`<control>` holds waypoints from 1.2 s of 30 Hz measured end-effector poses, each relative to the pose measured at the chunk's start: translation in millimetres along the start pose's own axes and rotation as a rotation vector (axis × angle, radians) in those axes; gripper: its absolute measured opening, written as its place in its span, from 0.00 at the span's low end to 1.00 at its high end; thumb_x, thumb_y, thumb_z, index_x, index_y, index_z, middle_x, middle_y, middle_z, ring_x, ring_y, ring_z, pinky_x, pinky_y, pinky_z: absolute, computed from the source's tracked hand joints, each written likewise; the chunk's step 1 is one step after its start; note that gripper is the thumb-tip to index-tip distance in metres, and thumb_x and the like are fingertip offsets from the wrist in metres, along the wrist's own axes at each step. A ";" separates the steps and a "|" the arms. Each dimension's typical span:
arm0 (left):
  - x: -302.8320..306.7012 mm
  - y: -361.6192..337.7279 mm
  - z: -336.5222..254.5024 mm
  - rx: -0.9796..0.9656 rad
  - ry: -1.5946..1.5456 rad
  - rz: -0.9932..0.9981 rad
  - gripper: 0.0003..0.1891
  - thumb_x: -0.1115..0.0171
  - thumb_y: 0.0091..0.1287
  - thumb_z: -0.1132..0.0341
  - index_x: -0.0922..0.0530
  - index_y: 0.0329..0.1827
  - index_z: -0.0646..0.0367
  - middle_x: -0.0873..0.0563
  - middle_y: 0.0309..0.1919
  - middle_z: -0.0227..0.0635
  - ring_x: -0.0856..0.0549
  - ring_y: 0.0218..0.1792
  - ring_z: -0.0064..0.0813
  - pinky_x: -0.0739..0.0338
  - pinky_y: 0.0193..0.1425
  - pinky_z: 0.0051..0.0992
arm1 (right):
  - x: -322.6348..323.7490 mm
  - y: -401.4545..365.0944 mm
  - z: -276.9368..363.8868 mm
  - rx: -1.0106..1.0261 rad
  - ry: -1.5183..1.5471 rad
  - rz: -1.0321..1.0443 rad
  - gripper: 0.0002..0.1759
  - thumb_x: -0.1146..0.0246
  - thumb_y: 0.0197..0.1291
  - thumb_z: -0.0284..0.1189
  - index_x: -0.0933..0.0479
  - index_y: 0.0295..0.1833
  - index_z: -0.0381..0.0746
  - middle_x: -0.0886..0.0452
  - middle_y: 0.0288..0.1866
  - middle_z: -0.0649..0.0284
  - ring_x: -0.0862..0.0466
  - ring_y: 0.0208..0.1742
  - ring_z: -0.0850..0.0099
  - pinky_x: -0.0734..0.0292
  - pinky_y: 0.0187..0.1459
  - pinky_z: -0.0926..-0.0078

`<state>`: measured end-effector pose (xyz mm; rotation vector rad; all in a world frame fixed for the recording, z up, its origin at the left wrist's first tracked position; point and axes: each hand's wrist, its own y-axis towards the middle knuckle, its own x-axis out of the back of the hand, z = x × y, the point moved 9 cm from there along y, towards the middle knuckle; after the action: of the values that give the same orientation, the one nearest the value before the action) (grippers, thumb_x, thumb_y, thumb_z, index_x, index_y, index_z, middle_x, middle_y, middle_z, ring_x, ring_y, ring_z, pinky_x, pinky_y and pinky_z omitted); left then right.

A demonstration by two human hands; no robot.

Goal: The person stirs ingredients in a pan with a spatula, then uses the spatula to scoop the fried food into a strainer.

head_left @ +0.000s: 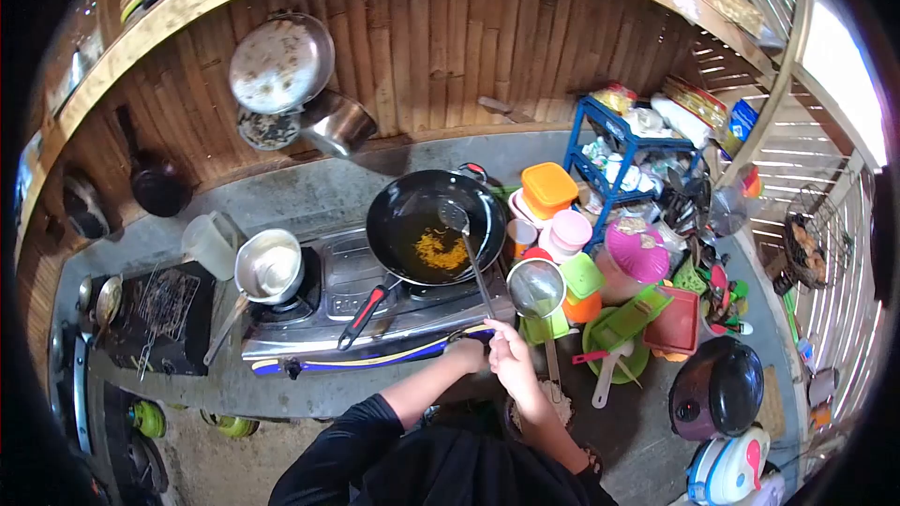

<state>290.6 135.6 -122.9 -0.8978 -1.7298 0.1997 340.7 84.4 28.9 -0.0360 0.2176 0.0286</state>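
A black wok (pixel 384 225) with a red-and-black handle stands on the right burner of the gas stove (pixel 352 286). Shredded orange-yellow food (pixel 441 251) lies in oil at its bottom. My right hand (pixel 509 356) is closed around the handle end of a slotted spatula (pixel 476 272), whose head rests inside the wok above the food. At the stove's front right edge, my left hand (pixel 464 356) is curled in close beside the right one. Its fingers are turned away, so what they grip is hidden.
A saucepan (pixel 269 267) sits on the left burner, with a plastic jug (pixel 211 245) behind it. Right of the wok are a strainer (pixel 535 289), stacked plastic containers (pixel 548 189) and a green slicer (pixel 628 326). A rice cooker pot (pixel 717 389) stands farther right.
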 end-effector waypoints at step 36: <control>-66.2 15.6 -163.8 -0.613 -2.049 0.535 0.15 0.51 0.63 0.59 0.32 0.50 0.52 0.25 0.27 0.33 0.24 0.36 0.31 0.28 0.38 0.29 | 43.6 -32.2 9.8 -0.146 0.142 0.087 0.17 0.58 0.67 0.30 0.36 0.58 0.37 0.37 0.25 0.70 0.41 0.17 0.85 0.44 0.19 0.89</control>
<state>448.1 54.1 -121.6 -1.8575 -3.4124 1.3639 386.4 53.6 30.1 -0.1742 0.3585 0.1291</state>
